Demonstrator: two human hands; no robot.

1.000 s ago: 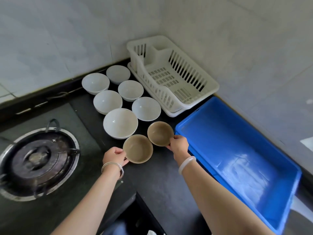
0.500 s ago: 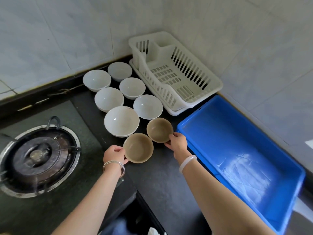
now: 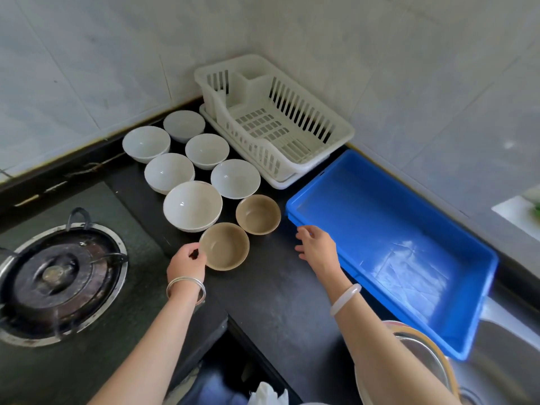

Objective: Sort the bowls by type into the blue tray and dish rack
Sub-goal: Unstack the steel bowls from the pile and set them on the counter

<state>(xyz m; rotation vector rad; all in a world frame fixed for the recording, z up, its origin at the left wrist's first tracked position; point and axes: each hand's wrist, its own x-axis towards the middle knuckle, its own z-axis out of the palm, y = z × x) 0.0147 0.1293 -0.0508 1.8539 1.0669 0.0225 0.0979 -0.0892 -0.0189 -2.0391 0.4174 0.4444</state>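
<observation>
Left grip [image 3: 187, 260] pinching near brown bowl [image 3: 225, 247] rim, fingertips partly hidden; right grip [image 3: 317, 244] spread, empty.

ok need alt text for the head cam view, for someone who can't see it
A person's left hand pinches the rim of a tan bowl on a dark counter while the right hand hovers open near a second tan bowl. Six white bowls, an empty dish rack and an empty blue tray sit behind.

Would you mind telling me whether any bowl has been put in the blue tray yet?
No, the blue tray holds nothing, and both brown bowls and the white bowls sit on the counter.
</observation>
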